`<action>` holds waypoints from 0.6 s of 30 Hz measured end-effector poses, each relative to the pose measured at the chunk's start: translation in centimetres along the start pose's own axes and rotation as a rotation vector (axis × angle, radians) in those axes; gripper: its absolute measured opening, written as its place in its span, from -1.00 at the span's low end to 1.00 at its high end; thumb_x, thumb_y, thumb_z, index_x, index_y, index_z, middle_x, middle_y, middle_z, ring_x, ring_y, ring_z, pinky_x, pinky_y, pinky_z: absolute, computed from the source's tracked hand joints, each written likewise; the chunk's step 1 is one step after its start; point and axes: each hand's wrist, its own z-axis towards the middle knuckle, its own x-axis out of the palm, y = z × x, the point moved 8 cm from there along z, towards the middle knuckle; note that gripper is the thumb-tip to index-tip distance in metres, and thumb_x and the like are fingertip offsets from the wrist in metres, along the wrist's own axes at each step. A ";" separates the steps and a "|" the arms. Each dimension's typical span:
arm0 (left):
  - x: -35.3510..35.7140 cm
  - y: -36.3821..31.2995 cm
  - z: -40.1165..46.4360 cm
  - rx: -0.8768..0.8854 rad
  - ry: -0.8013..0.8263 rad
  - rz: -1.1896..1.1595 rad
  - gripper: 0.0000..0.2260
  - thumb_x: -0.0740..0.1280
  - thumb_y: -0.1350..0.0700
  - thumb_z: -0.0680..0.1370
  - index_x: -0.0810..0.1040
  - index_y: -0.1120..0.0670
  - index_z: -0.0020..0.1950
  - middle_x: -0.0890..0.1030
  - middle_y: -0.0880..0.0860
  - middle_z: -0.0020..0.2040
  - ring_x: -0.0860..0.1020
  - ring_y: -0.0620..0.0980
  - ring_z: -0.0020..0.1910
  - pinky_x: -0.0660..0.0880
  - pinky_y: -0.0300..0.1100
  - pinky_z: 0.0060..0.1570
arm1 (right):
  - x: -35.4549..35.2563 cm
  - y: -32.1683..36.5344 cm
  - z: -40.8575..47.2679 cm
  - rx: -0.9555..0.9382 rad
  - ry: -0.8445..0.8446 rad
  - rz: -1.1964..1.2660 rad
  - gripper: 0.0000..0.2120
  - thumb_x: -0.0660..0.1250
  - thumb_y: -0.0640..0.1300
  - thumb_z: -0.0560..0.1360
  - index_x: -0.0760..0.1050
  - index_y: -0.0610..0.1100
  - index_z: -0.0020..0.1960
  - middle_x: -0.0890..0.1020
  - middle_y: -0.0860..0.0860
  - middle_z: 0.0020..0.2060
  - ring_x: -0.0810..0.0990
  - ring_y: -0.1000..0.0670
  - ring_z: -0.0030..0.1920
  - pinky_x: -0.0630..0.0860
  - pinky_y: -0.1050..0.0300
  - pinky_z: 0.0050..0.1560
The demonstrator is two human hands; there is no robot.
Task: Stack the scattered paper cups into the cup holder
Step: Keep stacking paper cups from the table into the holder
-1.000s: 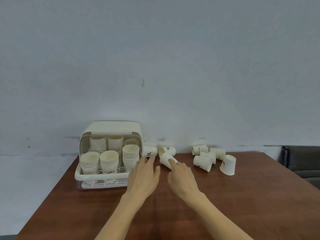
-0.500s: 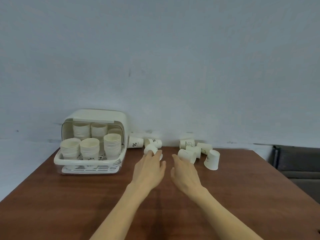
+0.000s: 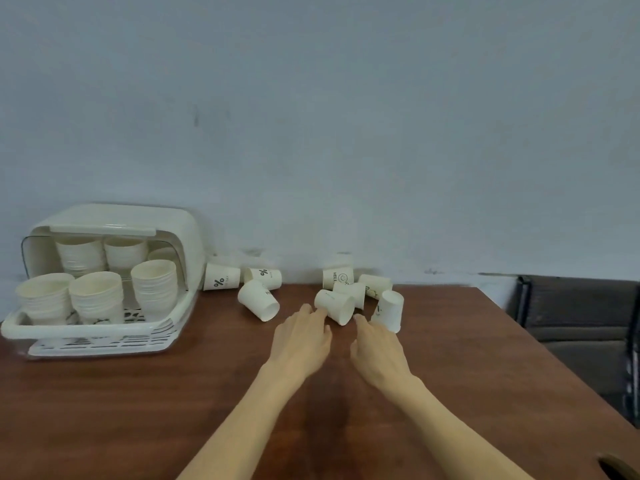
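Both hands reach flat toward loose cups on the worktop [image 3: 450, 393].
Left hand [image 3: 301, 339] and right hand [image 3: 377, 348] are spread, holding nothing, fingertips at one tipped cup [image 3: 335, 306]; three cups lie near the holder [image 3: 104, 327], five cluster at right; the holder carries six stacks, three in front, three behind; a dark seat [image 3: 581, 320] stands right.
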 end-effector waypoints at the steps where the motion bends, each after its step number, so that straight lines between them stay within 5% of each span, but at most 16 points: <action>1: 0.8 -0.4 0.6 0.004 0.014 0.015 -0.72 0.11 0.02 0.62 0.42 0.00 0.29 0.46 0.04 0.09 0.51 0.10 0.06 0.43 -0.04 -0.07 | 0.2 -0.8 0.4 0.010 0.009 -0.001 -0.71 0.13 -0.22 0.50 0.38 -0.14 0.22 0.58 -0.08 -0.04 0.56 -0.15 -0.04 0.41 0.04 -0.15; 10: 8.5 -1.8 6.2 0.020 0.219 0.247 -0.71 0.16 0.16 0.58 0.39 0.04 0.30 0.42 0.13 0.20 0.42 0.13 0.17 0.38 -0.04 -0.05 | 2.4 -6.1 3.4 0.076 0.042 0.014 -0.69 0.14 -0.25 0.48 0.39 -0.15 0.21 0.59 -0.11 -0.02 0.58 -0.20 -0.02 0.46 0.01 -0.13; 18: 12.3 -0.4 8.9 -0.026 0.286 0.492 -0.50 0.31 0.10 0.52 0.24 0.09 0.42 0.38 0.15 0.30 0.36 0.15 0.29 0.38 -0.03 0.09 | 5.2 -7.4 5.8 0.126 0.090 0.036 -0.82 0.14 -0.26 0.48 0.37 -0.16 0.07 0.59 -0.13 -0.04 0.57 -0.20 -0.02 0.41 0.05 -0.19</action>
